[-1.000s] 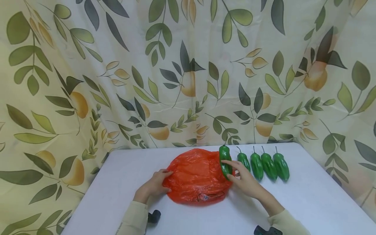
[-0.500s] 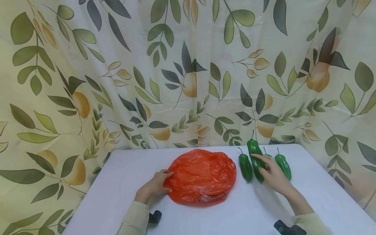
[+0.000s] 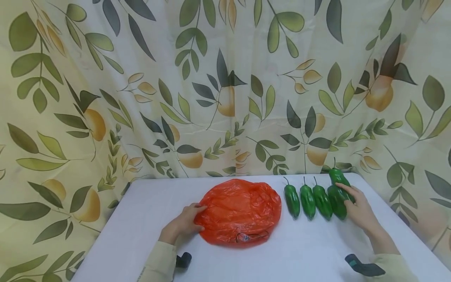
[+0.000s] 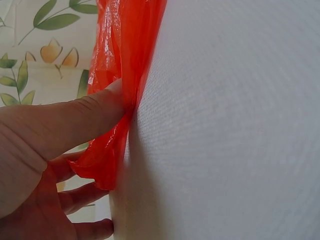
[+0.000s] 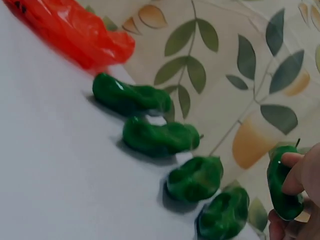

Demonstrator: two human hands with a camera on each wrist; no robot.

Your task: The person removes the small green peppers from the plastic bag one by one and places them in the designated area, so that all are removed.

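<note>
A red plastic bag (image 3: 239, 207) lies spread on the white table (image 3: 246, 268). My left hand (image 3: 184, 221) is at its left edge; in the left wrist view the thumb (image 4: 95, 112) presses on the crumpled film, with fingers behind it. My right hand (image 3: 364, 211) grips a green chili pepper (image 3: 340, 177) between thumb and fingers. That pepper is above the tabletop in the right wrist view and overlaps the rightmost pepper of the row in the head view. Several more peppers (image 3: 308, 201) lie side by side right of the bag, stems pointing away.
A leaf-and-fruit patterned curtain (image 3: 218, 78) hangs behind the table and along both sides. The row of peppers sits close to the table's back edge. A dark wrist device (image 3: 364, 266) is on the right forearm, and another dark device (image 3: 183, 260) is beside the left sleeve.
My right hand has carried the pepper from the bag's right edge across the row to its right end. The left hand stays at the bag, which looks unmoved.
</note>
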